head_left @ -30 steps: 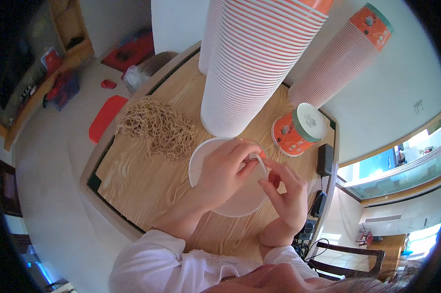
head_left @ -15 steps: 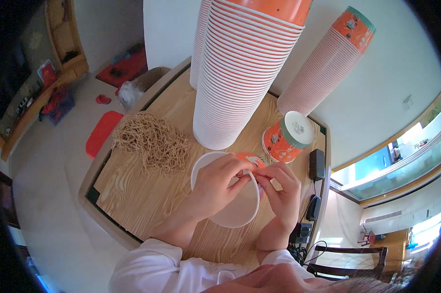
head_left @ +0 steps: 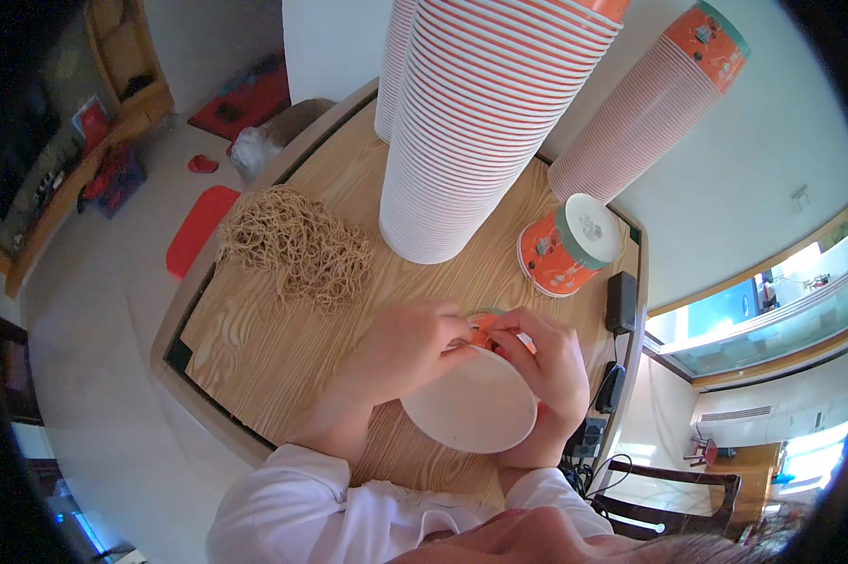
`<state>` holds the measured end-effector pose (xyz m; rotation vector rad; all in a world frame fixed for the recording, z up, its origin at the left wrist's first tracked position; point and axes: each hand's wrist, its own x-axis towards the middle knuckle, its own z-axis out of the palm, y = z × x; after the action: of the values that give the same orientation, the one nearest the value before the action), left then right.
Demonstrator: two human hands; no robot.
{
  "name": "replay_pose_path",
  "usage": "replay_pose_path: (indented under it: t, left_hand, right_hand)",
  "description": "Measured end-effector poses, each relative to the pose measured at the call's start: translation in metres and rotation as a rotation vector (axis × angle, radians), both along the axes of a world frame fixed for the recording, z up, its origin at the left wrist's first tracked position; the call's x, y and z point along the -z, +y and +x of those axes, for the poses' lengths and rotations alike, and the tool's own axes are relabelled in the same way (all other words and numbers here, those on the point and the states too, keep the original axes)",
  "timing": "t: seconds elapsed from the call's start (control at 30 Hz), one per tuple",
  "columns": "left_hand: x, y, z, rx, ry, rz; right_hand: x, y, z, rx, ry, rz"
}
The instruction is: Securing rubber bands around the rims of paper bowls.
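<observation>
Both hands now meet at the far rim of the paper cup, which is a change from one second ago, when the cup lay more flat and open toward the camera, a little farther to the left on the tabletop (head_left: 283, 357). The cup (head_left: 469, 406) is now tilted so that its white round side faces up, and it is lifted nearer to the person's body. The left hand (head_left: 410, 343) pinches at the orange rim with narrow grip, fingertips close together, and the right hand (head_left: 548, 371) wraps around the right side of the cup and holds it firmly. Whether something thin sits between the left fingertips, I cannot tell. My judgement is that the work on the rim is in progress, not finished, because both hands are closed on the same spot. Behind the hands, a heap of brown rubber bands (head_left: 297, 244) lies on the wood, well apart from the cup. Two tall stacks of cups (head_left: 485, 122) stand farther back, and one finished-looking orange cup (head_left: 565, 249) lies on its side near them.
</observation>
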<state>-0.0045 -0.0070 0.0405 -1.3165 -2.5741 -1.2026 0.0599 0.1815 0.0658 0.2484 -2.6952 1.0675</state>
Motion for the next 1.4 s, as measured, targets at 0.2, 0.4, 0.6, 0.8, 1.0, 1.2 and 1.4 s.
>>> replay_pose_path:
  t: [0.2, 0.4, 0.6, 0.8, 1.0, 1.2, 1.4]
  left_hand:
    - [-0.002, -0.003, -0.004, 0.08, -0.142, 0.033]
    - [0.038, 0.01, -0.034, 0.222, -0.509, -0.033]
    - [0.117, 0.016, -0.049, 0.577, -1.095, 0.566]
    - [0.153, 0.034, -0.049, 0.649, -1.128, 0.753]
    - [0.145, 0.032, -0.053, 0.668, -1.061, 0.629]
    - [0.144, 0.034, -0.052, 0.59, -1.211, 0.737]
    - [0.155, 0.039, -0.059, 0.771, -0.983, 0.926]
  right_hand:
    - [0.005, -0.001, 0.001, -0.049, -0.18, -0.053]
    - [0.055, 0.024, -0.041, -0.322, -0.395, -0.166]
    - [0.136, 0.047, -0.054, -0.483, -0.562, -0.972]
    - [0.185, 0.026, -0.051, -0.521, -0.419, -1.516]
    - [0.197, 0.029, -0.061, -0.572, -0.466, -1.398]
    - [0.208, 0.038, -0.057, -0.443, -0.47, -1.528]
    - [0.202, 0.035, -0.06, -0.328, -0.513, -1.447]
